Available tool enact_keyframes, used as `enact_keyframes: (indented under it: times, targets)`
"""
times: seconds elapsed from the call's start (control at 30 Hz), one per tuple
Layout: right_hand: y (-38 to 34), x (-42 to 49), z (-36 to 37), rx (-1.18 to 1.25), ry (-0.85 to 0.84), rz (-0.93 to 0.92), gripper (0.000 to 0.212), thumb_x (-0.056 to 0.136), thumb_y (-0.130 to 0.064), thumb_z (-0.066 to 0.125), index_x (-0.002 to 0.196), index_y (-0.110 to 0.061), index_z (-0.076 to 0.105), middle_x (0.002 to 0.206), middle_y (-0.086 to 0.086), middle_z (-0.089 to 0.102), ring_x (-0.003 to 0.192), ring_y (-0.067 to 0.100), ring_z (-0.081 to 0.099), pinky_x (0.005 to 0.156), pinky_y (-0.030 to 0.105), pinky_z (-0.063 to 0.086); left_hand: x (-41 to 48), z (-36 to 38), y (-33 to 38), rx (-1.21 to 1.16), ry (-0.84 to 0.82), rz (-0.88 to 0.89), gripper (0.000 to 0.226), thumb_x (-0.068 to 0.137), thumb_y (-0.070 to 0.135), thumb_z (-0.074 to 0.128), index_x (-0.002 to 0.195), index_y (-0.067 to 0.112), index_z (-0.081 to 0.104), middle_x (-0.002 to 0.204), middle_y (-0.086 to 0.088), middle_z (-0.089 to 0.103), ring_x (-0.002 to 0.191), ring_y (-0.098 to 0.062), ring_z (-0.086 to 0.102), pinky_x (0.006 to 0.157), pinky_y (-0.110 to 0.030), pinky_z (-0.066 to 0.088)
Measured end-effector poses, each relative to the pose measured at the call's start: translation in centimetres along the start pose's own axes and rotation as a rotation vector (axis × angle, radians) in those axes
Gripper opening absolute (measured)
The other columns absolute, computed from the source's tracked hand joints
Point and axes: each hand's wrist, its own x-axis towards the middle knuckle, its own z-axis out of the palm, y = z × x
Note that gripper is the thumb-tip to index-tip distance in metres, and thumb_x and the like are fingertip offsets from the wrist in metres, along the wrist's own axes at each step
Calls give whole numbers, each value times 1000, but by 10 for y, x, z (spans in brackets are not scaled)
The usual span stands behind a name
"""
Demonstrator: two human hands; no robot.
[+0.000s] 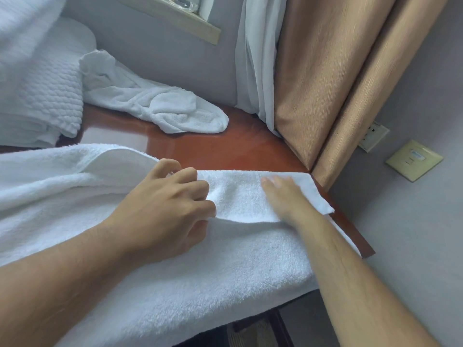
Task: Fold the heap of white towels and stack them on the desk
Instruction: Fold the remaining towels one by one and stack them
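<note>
Two bare forearms (62, 284) reach in from the lower edge over a large white towel (225, 271), which lies spread across the near side of a glossy red-brown tabletop (238, 146) and hangs off its front edge. The left hand (170, 204) rests on the towel with its fingers (198, 194) curled, their tips and the thumb pinching the edge of a flap folded over at the towel's right end. The right hand (283, 196), blurred by motion, lies flat on that flap near its corner, fingers (273, 182) straight and pressing down. The towel's left end runs out of frame. Under the tabletop's front, a dark shape (255, 329) is too dim to identify. Beyond the hands, across a strip of polished wood, a crumpled white towel (155, 106) sprawls against the grey wall (155, 46). Beside it at left sits a stack of folded waffle-weave cloths (45, 101), partly cut off by the frame. A blurred white cloth (22, 26) fills the upper left corner. At the tabletop's far right end a sheer white curtain (255, 58) and a tan drape (325, 71) hang down to the wood, crowding that corner. Two wall plates (414, 160) are set in the wall at right, their details unreadable. A pale wooden sill (180, 18) crosses the top.
</note>
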Motion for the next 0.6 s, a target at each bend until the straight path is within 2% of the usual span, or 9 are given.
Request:
enact_keyframes:
  times: [0.07,0.2,0.27,0.37,0.47,0.53,0.6]
  targets:
    - [1,-3,17,-95,4,13,77,94,-73,17,160,-34,14,170,1,-1,156,27,-4,124,49,-2,-1,3,0,9,0,-9,14,84,25,57,75,28,68,69,9,50,74,-22,51,89,-42,41]
    - [-7,-7,19,-115,52,53,77,96,-70,17,161,-31,8,170,4,-2,155,29,-6,124,49,-3,0,5,-2,49,13,-38,11,85,32,59,85,26,68,81,6,57,83,-25,55,95,-44,37]
    - [-14,-12,16,-99,55,57,73,99,-64,20,161,-26,16,169,6,5,155,30,-2,124,50,1,0,1,-1,70,-14,-66,26,83,40,67,103,24,69,97,2,61,94,-28,57,100,-47,34]
    - [-32,-28,18,-1,223,-95,54,102,-46,34,146,-17,47,157,4,38,150,26,23,121,47,20,-3,-18,-6,91,-45,-158,50,82,47,74,123,20,64,116,-4,60,109,-29,52,105,-47,31]
    - [-66,-55,30,180,273,-337,41,101,-28,47,138,-16,59,152,4,47,143,19,34,117,36,26,-28,-49,-25,130,1,-345,47,82,44,72,120,20,60,114,-3,57,102,-28,49,91,-43,34]
    - [-97,-76,39,192,307,-534,33,98,-23,52,127,-19,67,143,3,54,135,21,42,110,36,32,-55,-78,-46,164,-12,-468,41,83,48,59,117,23,57,110,1,55,98,-27,50,83,-41,34]
    - [-128,-98,44,163,340,-734,31,93,-25,52,117,-22,71,132,1,60,126,22,49,101,39,38,-87,-106,-66,184,-63,-602,42,83,52,51,115,26,59,110,4,54,100,-25,50,83,-40,34]
